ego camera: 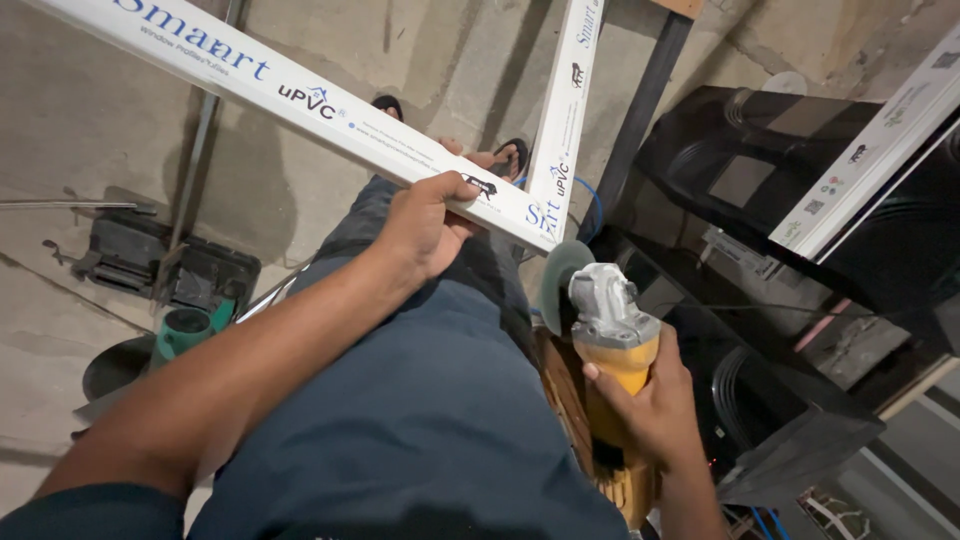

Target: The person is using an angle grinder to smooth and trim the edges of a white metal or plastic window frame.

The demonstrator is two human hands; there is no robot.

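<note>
My left hand [428, 222] grips the lower side of a long white plastic window-frame profile [300, 95] that runs from the upper left down to a mitred corner joint [540, 215], where a second white profile [568, 90] rises toward the top. My right hand [650, 400] holds a yellow angle grinder [612, 335] by its body. The grinder's grey gear head points up, and its disc [562, 285] sits just below the corner joint, close to it. I cannot tell whether the disc touches the profile. My legs in dark blue trousers fill the lower middle.
A black machine or cabinet [790, 300] stands at the right with another white profile [880, 140] lying across it. A green-and-black power tool [185, 325] and a dark tool case [165, 265] lie on the concrete floor at left. A dark metal bar [645, 100] leans nearby.
</note>
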